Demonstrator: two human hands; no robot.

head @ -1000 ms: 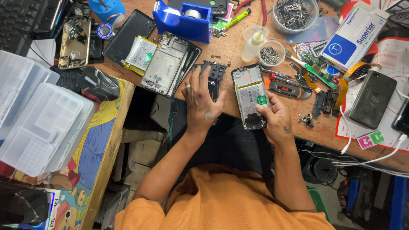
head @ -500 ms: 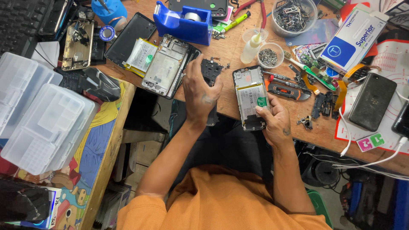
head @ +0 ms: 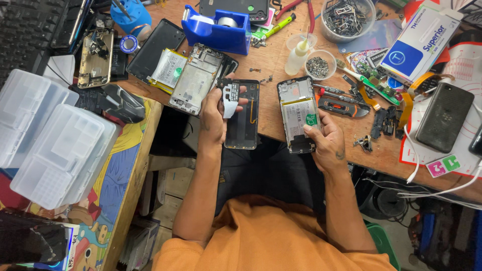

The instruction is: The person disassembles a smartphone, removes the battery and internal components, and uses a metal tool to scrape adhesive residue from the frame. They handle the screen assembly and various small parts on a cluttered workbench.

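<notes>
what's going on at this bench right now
A person in an orange shirt is working on opened phones at a cluttered wooden bench. The left hand holds up a small black and white inner cover piece above a black phone back shell. The right hand rests on an opened phone with its battery exposed. A blue tape dispenser and cups of screws sit behind.

L hand (head: 215, 116) raised, fingers pinching; R hand (head: 329, 143) fingers curled.

Cluttered wooden workbench (head: 281, 60), cartoon-printed side table (head: 113, 200) alongside.
</notes>
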